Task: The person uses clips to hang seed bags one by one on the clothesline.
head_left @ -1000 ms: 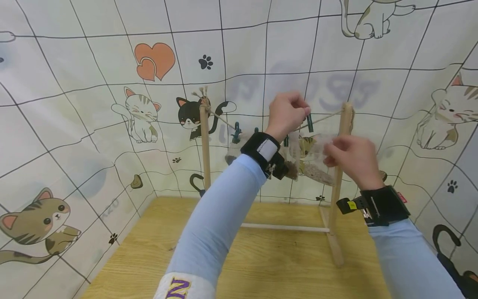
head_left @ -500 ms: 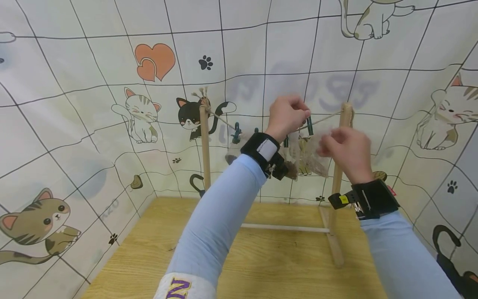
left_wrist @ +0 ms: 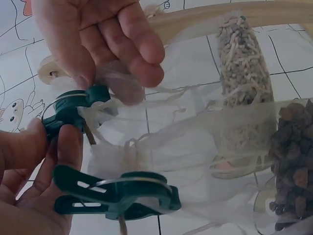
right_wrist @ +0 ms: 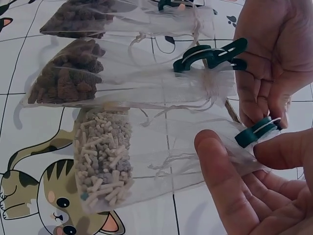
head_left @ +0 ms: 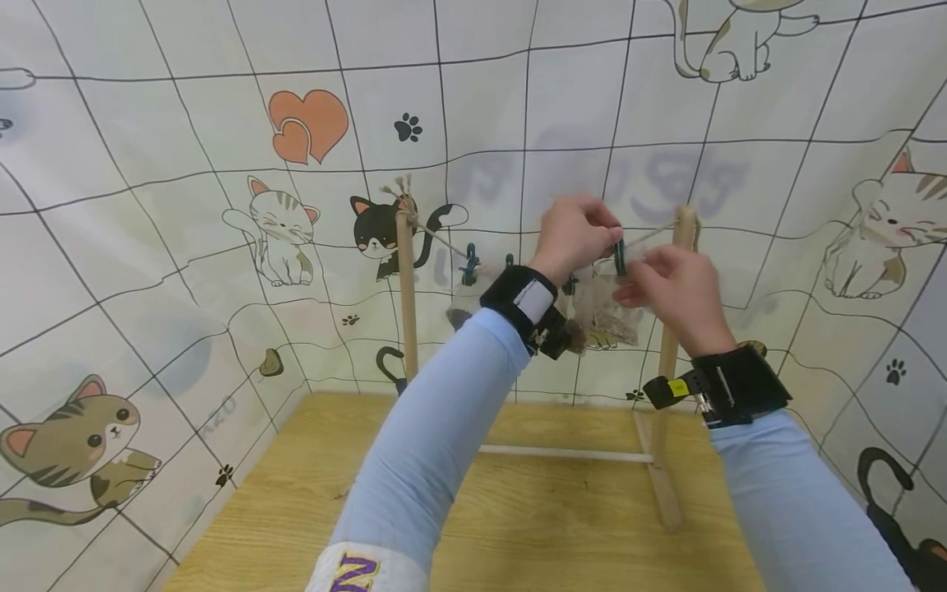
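Note:
My left hand [head_left: 577,234] pinches a green spring clip [head_left: 619,256] by its handle ends, up at the twine. In the left wrist view that clip [left_wrist: 73,105] sits over the twine, right at the top of a sheer mesh drawstring bag [left_wrist: 244,63] of pale pellets. With thumb and fingers, my right hand [head_left: 676,292] holds the gathered top of this bag [right_wrist: 102,159], just below the clip's jaws. Beside it, a second green clip [left_wrist: 132,193] fastens another mesh bag [right_wrist: 66,78], filled with brown lumps, to the twine.
The twine [head_left: 651,233] runs between two wooden posts [head_left: 408,288] of a stand on a wood-grain table [head_left: 562,526]. Further left along it hang more clipped bags, one under a clip [head_left: 469,265]. A cat-printed sheet [head_left: 488,99] backs everything closely.
My right hand has moved left and slightly up, bringing the pellet bag's top to the clip. My left hand has shifted a little down and right with the clip.

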A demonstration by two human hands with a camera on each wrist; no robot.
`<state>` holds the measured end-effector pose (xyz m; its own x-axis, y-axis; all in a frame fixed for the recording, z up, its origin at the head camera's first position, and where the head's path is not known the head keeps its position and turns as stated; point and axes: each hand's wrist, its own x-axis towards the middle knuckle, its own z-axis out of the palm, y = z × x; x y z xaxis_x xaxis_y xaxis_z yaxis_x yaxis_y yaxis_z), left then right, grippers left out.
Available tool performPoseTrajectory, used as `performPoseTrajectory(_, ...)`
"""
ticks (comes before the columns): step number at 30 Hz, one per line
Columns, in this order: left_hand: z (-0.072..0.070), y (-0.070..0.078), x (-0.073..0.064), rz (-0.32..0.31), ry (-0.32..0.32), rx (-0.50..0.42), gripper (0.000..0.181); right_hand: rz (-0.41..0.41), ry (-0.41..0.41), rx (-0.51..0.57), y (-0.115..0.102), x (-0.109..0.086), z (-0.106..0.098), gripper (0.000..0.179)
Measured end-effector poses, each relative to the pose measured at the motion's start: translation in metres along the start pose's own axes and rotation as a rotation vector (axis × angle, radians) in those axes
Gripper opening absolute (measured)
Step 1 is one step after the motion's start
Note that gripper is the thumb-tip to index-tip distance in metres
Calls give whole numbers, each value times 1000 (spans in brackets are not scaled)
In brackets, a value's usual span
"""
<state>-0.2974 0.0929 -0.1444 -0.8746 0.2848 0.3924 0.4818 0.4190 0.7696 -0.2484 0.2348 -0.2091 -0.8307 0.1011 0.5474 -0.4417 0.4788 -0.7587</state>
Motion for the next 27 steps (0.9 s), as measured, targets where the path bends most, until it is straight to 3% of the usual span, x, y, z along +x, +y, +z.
performPoseTrajectory(9, -8, 5, 0, 34, -123, 135, 17, -2, -16, -19, 1, 2, -3, 26)
performPoseTrajectory(14, -14, 6, 1, 36, -200, 156, 26, 18, -31, -116, 2, 1, -7, 30)
performPoseTrajectory(17, -19, 8, -1, 51, -242, 217, 37, 15, -45, -180, 2, -1, -10, 32)
performPoseTrajectory(21, -27, 11, -7, 123, -270, 337, 48, -27, -65, -266, 1, -4, -17, 34)
performPoseTrajectory(27, -46, 7, -28, 280, -202, 512, 42, -76, -123, -328, 2, -9, -30, 32)
